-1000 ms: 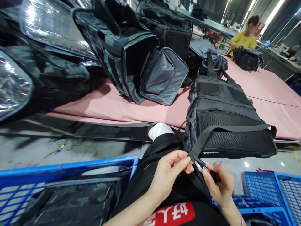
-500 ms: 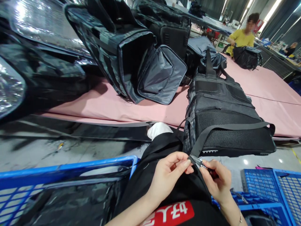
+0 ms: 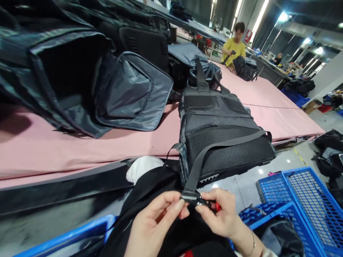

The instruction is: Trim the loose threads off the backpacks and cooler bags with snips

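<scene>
My left hand (image 3: 158,217) pinches the end of a black webbing strap (image 3: 197,171) between thumb and fingers. The strap runs back across a black backpack (image 3: 211,155) with a mesh panel, which lies on the pink-covered table with its near end at the edge. In my right hand (image 3: 221,214) is a small pair of scissors (image 3: 193,197), with bright metal blades and some red showing by the fingers. Its blades lie against the strap end, close to my left fingertips. My fingers hide most of the handles.
An open dark bag (image 3: 134,92) with a grey lining stands on the pink table (image 3: 150,146) to the left. Blue plastic crates (image 3: 294,182) are on the floor at right, another blue rim (image 3: 66,237) at lower left. A person in yellow (image 3: 235,46) handles a bag farther back.
My view has turned right, so the bags and hands appear farther left. The scissors blades now lie flatter across the strap end; both hands keep their hold.
</scene>
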A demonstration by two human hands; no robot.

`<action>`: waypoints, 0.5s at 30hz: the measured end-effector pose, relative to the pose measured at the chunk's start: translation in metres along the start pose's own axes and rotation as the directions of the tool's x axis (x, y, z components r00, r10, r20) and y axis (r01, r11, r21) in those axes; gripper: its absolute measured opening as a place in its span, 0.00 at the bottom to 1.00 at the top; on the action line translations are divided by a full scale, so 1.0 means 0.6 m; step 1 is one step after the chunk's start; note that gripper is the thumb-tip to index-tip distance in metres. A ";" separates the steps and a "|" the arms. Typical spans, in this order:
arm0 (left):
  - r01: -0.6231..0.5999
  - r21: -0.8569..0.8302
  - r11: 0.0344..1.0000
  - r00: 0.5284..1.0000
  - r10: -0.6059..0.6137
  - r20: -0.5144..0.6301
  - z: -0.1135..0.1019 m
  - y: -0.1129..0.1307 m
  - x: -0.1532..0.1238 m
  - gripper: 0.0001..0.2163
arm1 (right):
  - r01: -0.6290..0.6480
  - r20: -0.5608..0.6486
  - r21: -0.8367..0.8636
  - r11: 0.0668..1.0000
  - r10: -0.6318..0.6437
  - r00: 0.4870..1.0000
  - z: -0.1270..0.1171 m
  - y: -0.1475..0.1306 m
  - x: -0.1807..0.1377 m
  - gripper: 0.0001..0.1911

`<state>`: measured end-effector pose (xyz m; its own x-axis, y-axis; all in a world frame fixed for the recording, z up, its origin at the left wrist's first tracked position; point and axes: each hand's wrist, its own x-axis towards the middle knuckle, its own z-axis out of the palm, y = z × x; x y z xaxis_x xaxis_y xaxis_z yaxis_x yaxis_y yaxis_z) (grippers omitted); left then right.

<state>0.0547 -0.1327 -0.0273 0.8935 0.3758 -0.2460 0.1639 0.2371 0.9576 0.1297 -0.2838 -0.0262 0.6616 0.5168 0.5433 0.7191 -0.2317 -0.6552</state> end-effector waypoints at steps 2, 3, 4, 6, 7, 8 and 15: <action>-0.006 0.023 1.000 1.000 0.006 0.006 0.003 0.004 -0.001 0.10 | 0.005 -0.005 0.005 1.000 -0.005 1.000 -0.005 0.003 0.001 0.05; -0.018 0.038 0.999 1.000 0.017 0.010 0.004 0.006 -0.001 0.09 | 0.008 -0.022 0.029 1.000 -0.007 1.000 -0.008 0.005 0.001 0.04; -0.039 0.058 0.998 0.999 0.037 0.023 0.004 0.007 0.000 0.09 | 0.008 -0.044 0.064 0.998 -0.005 0.999 -0.012 0.009 -0.001 0.05; -0.132 0.125 0.983 0.986 0.118 0.117 0.002 0.010 0.008 0.09 | -0.023 -0.092 0.114 0.993 0.033 0.995 -0.019 0.019 -0.009 0.07; -0.201 0.172 0.964 0.969 0.170 0.181 0.000 0.012 0.015 0.09 | -0.046 -0.110 0.125 0.991 0.060 0.992 -0.023 0.025 -0.015 0.08; -0.279 0.222 0.934 0.946 0.228 0.231 -0.002 0.014 0.023 0.10 | -0.073 -0.131 0.132 0.989 0.090 0.987 -0.025 0.031 -0.021 0.09; -0.589 0.505 0.631 0.760 0.645 0.080 -0.009 0.044 0.081 0.11 | -0.301 -0.408 0.214 0.929 0.365 0.837 -0.050 0.070 -0.036 0.13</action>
<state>0.1003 -0.1031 -0.0146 0.8181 0.3668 0.4429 -0.2117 -0.5240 0.8250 0.1521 -0.3295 -0.0494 0.9029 0.0115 0.4296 0.4235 -0.1946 -0.8848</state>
